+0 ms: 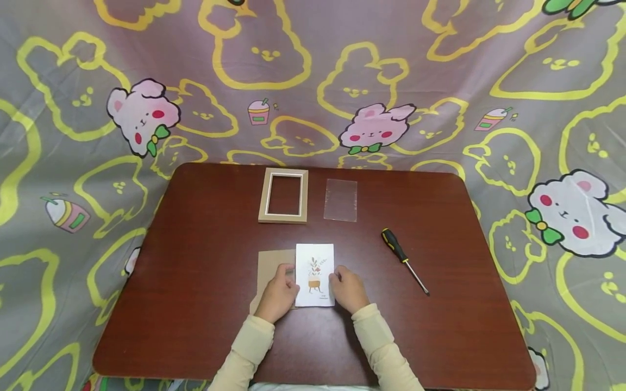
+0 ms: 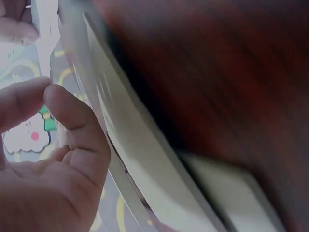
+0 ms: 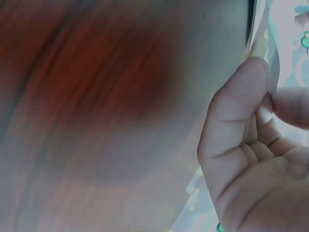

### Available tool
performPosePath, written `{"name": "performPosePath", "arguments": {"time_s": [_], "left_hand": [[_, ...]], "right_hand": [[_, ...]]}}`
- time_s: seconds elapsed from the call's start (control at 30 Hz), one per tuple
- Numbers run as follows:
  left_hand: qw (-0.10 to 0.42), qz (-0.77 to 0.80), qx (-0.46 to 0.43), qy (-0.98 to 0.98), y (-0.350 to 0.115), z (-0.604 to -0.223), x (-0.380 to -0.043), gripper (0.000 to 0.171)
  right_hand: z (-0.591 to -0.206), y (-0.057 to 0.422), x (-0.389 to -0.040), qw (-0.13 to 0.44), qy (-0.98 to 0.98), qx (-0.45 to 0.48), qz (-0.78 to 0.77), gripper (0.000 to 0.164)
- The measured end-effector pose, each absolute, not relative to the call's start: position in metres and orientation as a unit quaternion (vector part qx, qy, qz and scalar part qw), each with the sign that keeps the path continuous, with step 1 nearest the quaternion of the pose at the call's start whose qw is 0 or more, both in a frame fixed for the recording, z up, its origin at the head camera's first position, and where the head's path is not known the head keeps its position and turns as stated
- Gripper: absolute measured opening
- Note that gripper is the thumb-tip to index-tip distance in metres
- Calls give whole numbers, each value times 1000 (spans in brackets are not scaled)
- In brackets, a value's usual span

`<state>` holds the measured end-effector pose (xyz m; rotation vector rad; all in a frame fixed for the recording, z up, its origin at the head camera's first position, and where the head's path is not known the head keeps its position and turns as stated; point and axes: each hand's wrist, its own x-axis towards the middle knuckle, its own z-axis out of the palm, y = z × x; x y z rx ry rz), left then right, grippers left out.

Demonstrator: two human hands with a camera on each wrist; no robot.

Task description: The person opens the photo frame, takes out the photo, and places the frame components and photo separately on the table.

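Observation:
A white picture card [image 1: 315, 266] printed with a potted plant is held by its two side edges near the front of the table. My left hand [image 1: 277, 293] pinches the left edge between thumb and index finger, which the left wrist view shows from close up. The right edge is pinched the same way by my right hand [image 1: 349, 289], also seen in the right wrist view. A brown backing board [image 1: 269, 271] lies partly beneath the card and my left hand. From the head view, I cannot tell whether the card touches the board.
Toward the back of the brown table [image 1: 205, 244] lies a wooden picture frame [image 1: 304, 195] with a white inner edge. Right of it is a clear sheet [image 1: 340, 201]. A black-and-yellow screwdriver [image 1: 398, 250] lies to the right. Patterned cloth [image 1: 293, 98] hangs around the table.

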<state>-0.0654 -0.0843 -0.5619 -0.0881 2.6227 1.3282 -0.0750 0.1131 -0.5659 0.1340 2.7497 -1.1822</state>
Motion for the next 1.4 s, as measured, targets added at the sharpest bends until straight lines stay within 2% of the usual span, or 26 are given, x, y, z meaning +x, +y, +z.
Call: {"name": "performPosePath", "arguments": {"time_s": [0.3,0.63,0.97,1.4], "left_hand": [[91,424,-1,901,-55,-567,-69,49],[108,399,13,911,-37,-567,-73,46],[103,368,20,924,-29,-573,-74,46],[97,338,44,935,-20,-574,-72,42]], "right_hand": [[-563,136,-72,90,922,64,-372,24],[-559,146,-72,97,929,67,-352,24],[-564,154,-71,84,944,59,-312,26],[-571,161,-67,60,966,50,-248,19]]}}
